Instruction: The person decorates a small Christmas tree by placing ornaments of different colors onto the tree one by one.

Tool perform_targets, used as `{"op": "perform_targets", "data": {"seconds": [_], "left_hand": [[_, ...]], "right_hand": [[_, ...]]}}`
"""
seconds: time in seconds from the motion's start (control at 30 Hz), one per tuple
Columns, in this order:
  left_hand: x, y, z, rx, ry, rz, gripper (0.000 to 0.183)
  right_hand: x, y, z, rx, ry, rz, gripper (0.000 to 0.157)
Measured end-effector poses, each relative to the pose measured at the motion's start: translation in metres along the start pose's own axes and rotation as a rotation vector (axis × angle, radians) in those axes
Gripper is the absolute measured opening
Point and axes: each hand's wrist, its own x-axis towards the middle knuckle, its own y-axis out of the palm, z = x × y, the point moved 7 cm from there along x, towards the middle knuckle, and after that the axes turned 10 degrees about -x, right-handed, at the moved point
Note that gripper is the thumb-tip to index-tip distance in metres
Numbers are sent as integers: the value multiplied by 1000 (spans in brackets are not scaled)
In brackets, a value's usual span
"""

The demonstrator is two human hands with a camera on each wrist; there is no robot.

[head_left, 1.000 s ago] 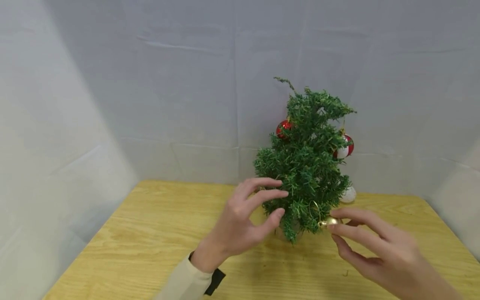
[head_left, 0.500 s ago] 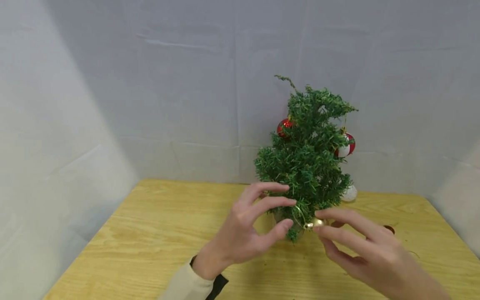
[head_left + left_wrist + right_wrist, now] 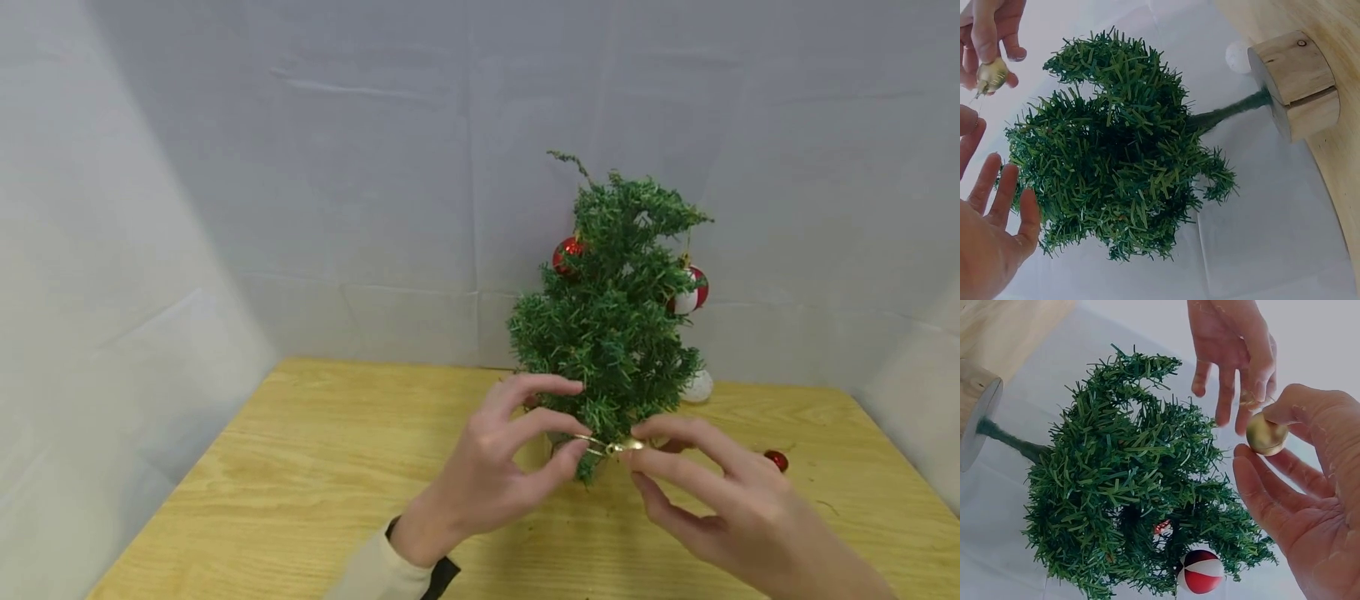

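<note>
My right hand (image 3: 738,500) holds a small gold bauble (image 3: 1266,435) between its thumb and fingers, in front of the small green Christmas tree (image 3: 611,325). From the bauble's cap a gold string loop (image 3: 592,444) stretches left to my left hand (image 3: 495,467). The left thumb and index finger pinch the end of that loop, while the other fingers are spread apart from it. In the left wrist view the bauble shows at the upper left, beside the branches. Both hands are in front of the lower branches in the head view.
A shiny red bauble (image 3: 568,256) and a red-and-white bauble (image 3: 688,290) hang on the tree. A white ball (image 3: 698,387) is behind it at the right. One small red bauble (image 3: 776,460) lies on the wooden table (image 3: 360,433). The tree stands on a round wooden base (image 3: 1297,81).
My right hand has moved left with the gold bauble, uncovering the red bauble on the table. The left hand has shifted slightly right and down, and its thumb and index finger have closed on the loop.
</note>
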Motion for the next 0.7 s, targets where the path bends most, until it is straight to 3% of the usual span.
{"op": "perform_targets", "data": {"seconds": [0.37,0.7], "left_hand": [[-2,-6,-3,59,66,-63,5],[-4,1,-6,94,86,-31,5]], "right_hand": [[0,1,-3,14,53,-13,33],[5,3,-1,29,63,-62,33]]}}
